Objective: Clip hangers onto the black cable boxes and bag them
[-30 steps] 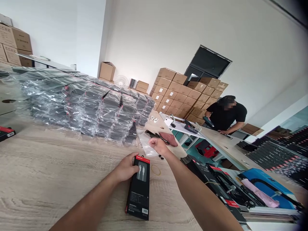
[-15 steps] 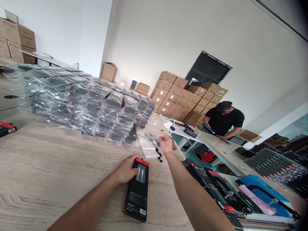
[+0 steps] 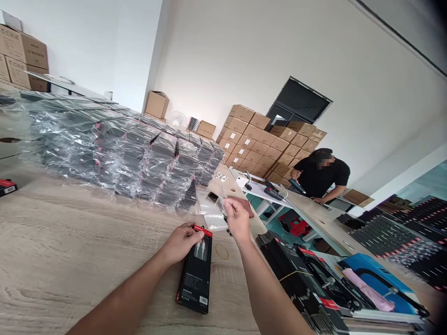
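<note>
A long black retail box with a red top edge and a white cable window lies on the wooden table. My left hand grips its upper end, thumb on the front. My right hand is raised just beyond it, fingers pinched on a thin clear plastic sleeve. A pile of clear sleeves lies right behind the box, and a thin rubber band rests on the table beside it.
Stacks of plastic-wrapped black boxes fill the table's far left. More black boxes and a blue case lie at the right. A person in black works at another table, with cardboard cartons stacked behind.
My right hand lifted from the sleeve pile and drew a clear sleeve toward the box. My left hand tilted the box's top end slightly up.
</note>
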Action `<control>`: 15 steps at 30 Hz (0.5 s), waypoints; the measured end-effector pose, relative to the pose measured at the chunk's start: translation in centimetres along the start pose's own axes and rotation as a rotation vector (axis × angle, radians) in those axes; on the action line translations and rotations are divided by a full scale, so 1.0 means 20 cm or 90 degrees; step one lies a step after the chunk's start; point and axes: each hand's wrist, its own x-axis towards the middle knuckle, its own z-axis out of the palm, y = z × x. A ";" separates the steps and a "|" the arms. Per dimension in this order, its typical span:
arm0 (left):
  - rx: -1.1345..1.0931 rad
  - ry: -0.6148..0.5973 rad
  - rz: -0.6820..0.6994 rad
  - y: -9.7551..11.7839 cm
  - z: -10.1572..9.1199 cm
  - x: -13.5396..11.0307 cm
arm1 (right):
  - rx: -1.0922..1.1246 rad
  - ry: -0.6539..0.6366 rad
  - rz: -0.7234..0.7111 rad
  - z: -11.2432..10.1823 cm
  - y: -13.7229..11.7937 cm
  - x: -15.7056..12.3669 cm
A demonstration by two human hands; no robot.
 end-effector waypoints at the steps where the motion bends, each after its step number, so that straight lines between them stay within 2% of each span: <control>1: 0.005 0.009 -0.003 0.01 0.00 0.00 | -0.022 -0.019 -0.032 0.01 -0.04 -0.06; 4: 0.020 0.016 0.000 0.02 -0.01 0.00 | -0.064 -0.074 -0.105 0.04 -0.12 -0.22; 8: -0.015 0.000 -0.004 0.01 -0.01 0.01 | -0.082 -0.141 -0.128 0.10 -0.16 -0.35; 10: -0.024 0.002 -0.039 -0.01 -0.02 0.01 | -0.067 -0.156 -0.116 0.11 -0.15 -0.37; 15: -0.008 0.017 -0.070 -0.03 -0.02 0.02 | 0.016 -0.110 -0.026 0.07 -0.16 -0.37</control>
